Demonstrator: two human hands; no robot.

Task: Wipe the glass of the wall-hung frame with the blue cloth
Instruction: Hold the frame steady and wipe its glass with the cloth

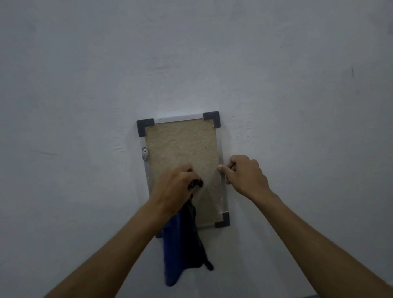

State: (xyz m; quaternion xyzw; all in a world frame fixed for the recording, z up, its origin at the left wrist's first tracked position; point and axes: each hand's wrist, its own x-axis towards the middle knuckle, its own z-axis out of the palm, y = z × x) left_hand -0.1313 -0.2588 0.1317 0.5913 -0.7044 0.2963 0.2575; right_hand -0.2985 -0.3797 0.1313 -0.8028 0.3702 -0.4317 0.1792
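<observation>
Up close, a person faces a pale wall where the frame hangs upright, dark caps on its corners, a small clip on its left edge. The left hand has its fingers curled tight around the blue cloth, bunched against the lower glass, the loose end hanging below the frame. The right hand has its fingers curled at the frame's right edge, thumb on the rail, likely steadying it so rubbing does not swing it. Wiping looks barely begun.
</observation>
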